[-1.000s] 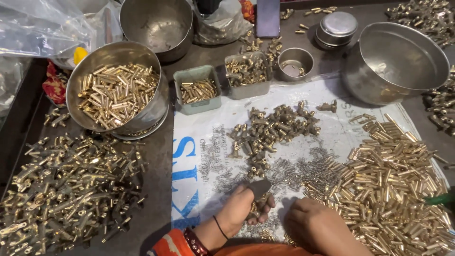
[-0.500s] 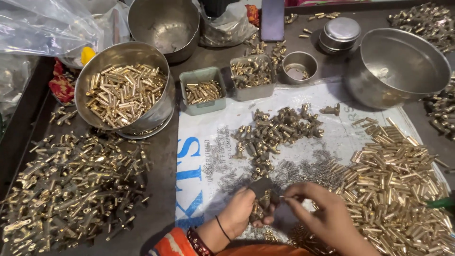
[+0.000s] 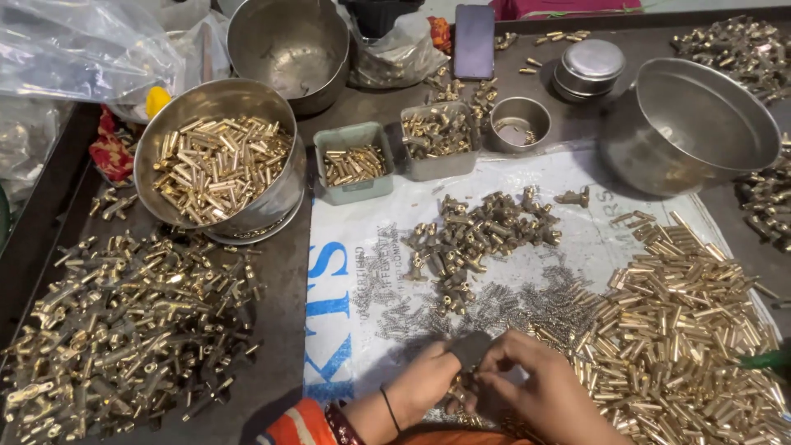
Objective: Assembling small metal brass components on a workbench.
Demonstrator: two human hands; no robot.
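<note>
My left hand (image 3: 424, 381) and my right hand (image 3: 540, 387) meet at the near edge of a white printed sack sheet (image 3: 346, 272). Together they pinch a small dark metal part (image 3: 471, 348) between the fingertips. Thin grey springs (image 3: 527, 305) lie scattered just beyond the hands. Farther out sits a heap of dull brass fittings (image 3: 478, 235). A large pile of shiny brass tubes (image 3: 692, 330) lies right beside my right hand.
A steel bowl of brass tubes (image 3: 218, 165) stands at left, above a spread of brass pieces (image 3: 124, 321). Two small grey trays (image 3: 354, 165) hold parts. An empty steel bowl (image 3: 700, 124), another bowl (image 3: 288, 49), a small cup (image 3: 519, 124), a phone (image 3: 474, 39) and plastic bags (image 3: 82, 49) line the back.
My right hand has moved left from the sheet to meet my left hand at the small dark part. The view has shifted slightly downward.
</note>
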